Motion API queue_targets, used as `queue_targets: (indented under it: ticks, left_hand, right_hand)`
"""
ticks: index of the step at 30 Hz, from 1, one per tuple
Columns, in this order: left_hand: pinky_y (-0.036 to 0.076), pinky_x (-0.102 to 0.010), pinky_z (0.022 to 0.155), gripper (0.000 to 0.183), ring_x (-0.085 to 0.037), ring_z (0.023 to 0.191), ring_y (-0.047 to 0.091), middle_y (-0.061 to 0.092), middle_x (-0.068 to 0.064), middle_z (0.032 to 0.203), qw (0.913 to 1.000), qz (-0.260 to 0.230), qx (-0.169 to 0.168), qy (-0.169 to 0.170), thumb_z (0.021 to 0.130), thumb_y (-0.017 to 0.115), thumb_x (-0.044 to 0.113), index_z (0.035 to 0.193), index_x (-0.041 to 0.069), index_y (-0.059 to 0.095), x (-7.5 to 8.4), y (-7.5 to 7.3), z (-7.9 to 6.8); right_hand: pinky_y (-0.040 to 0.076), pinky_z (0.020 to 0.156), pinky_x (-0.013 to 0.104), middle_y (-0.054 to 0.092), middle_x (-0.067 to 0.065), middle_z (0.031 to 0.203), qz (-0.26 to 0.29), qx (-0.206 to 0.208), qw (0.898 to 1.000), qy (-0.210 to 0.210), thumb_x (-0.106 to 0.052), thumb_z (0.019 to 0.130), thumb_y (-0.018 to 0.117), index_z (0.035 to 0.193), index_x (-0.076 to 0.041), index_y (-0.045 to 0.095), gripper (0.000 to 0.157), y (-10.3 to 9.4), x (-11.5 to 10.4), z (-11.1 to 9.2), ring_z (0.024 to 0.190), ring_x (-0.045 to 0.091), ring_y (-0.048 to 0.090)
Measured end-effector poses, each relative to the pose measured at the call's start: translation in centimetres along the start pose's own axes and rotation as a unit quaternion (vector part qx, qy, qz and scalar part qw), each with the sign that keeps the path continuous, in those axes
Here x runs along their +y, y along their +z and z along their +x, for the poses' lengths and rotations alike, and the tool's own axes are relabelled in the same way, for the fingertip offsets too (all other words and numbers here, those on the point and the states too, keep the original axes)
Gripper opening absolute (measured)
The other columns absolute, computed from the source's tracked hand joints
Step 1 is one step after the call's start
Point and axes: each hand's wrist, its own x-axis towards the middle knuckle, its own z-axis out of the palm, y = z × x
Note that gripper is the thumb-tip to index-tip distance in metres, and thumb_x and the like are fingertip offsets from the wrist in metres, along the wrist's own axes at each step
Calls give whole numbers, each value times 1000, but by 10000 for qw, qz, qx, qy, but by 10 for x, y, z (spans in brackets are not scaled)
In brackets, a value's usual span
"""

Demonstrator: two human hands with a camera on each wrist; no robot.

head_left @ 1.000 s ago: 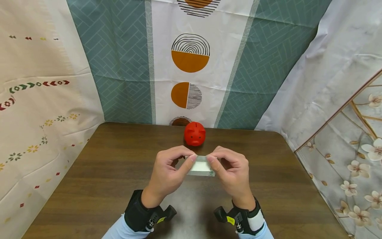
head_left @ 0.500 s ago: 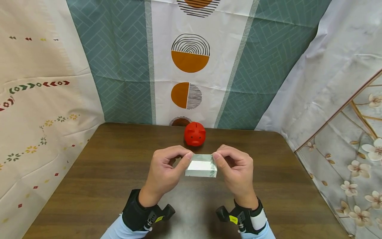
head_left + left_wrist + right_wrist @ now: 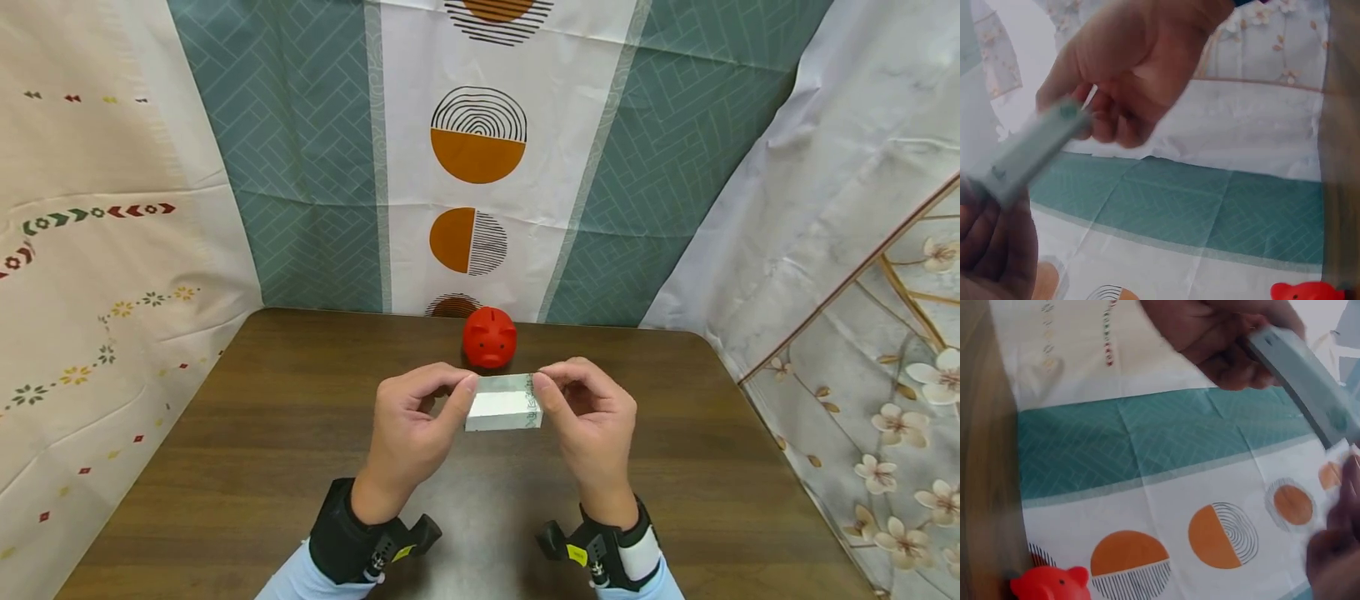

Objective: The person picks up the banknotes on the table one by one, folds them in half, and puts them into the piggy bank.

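Light blue sleeves (image 3: 318, 577) and black straps (image 3: 333, 533) come nearest me. My left hand (image 3: 411, 429) and right hand (image 3: 596, 429) each pinch, thumb against finger, one end of a pale rectangular piece (image 3: 501, 408), flat-faced and straight-edged, dark printing near its right end; I cannot tell its material. It hangs above the brown, wood-grained table (image 3: 247, 450). Beyond sits a smooth, rounded red pig (image 3: 489, 340), then creased teal-and-white cloth (image 3: 315, 150).
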Motion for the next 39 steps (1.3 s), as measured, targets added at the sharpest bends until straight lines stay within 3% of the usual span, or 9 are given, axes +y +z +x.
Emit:
queue_targets:
  ticks: [4, 8, 12, 16, 19, 24, 30, 34, 39]
  left_hand:
    - [53, -30, 65, 10, -18, 69, 58, 64, -12, 81, 9992, 91, 138, 353, 79, 60, -9, 87, -6, 66, 2, 7, -1]
    - [53, -35, 62, 15, -21, 74, 58, 64, -12, 88, 9963, 170, 23, 848, 82, 66, 1, 95, -7, 64, 3, 15, -1]
    - [53, -37, 68, 28, -24, 82, 58, 61, -13, 95, 9925, 415, -79, 1151, 80, 72, 8, 101, -7, 62, 4, 18, -1]
    - [52, -34, 75, 39, -24, 89, 58, 59, -14, 100, 9895, 610, -273, 1282, 71, 77, 3, 105, -6, 61, 6, 17, 0]
    - [51, -32, 71, 39, -24, 86, 56, 56, -13, 99, 9895, 634, -270, 1268, 72, 79, 8, 105, -4, 62, 7, 14, 3]
    - [43, -31, 67, 34, -24, 85, 47, 52, -13, 99, 9907, 885, -33, 1030, 89, 66, 26, 108, -2, 61, 8, 10, 5]
    - [48, -31, 67, 4, -20, 79, 51, 56, -7, 84, 9976, 238, -380, 525, 83, 62, -2, 86, 0, 59, 3, 7, 2]
    - [48, -30, 62, 10, -16, 73, 52, 57, -3, 79, 9975, -73, -644, 299, 80, 61, -7, 82, 3, 58, 1, 7, -1]
    - [48, -29, 64, 9, -15, 72, 54, 58, -2, 78, 9964, -51, -746, 409, 81, 60, -6, 83, 3, 60, 1, 7, 0]
  right_hand:
    - [45, 60, 21, 58, 15, 78, -452, 78, 9985, -290, 7, 81, 66, 87, 7, 66, 6, 8, 1, 0, 70, 21, 50]
    - [48, 69, 23, 57, 19, 94, -665, -461, 9957, -455, -16, 94, 58, 99, 9, 64, 26, 14, 0, 1, 84, 26, 52]
    - [45, 69, 25, 49, 24, 103, -402, -877, 9940, -508, -35, 98, 50, 108, 8, 61, 45, 16, -2, 1, 91, 29, 47]
    - [46, 64, 26, 46, 21, 100, -253, -1010, 9931, -537, -27, 98, 51, 106, 5, 63, 36, 16, -5, 1, 87, 26, 46]
    - [45, 57, 22, 49, 16, 92, -247, -1007, 9927, -609, -18, 98, 53, 99, 5, 64, 26, 14, -7, 2, 79, 21, 47]
    - [43, 54, 21, 54, 9, 79, -173, -1151, 9903, -755, -12, 93, 61, 85, 3, 64, 17, 7, -8, 7, 70, 18, 48]
    - [45, 51, 21, 55, 8, 74, 109, -967, 9935, -597, -6, 88, 65, 83, 3, 64, 10, 6, -11, 6, 67, 18, 50]
    - [42, 47, 21, 55, 8, 74, 179, -1074, 9921, -616, -7, 89, 65, 83, 3, 64, 11, 9, -10, 5, 67, 18, 50]
    - [39, 44, 21, 54, 6, 74, 126, -1282, 9879, -865, -8, 90, 63, 82, 1, 63, 13, 13, -9, 6, 66, 17, 49]
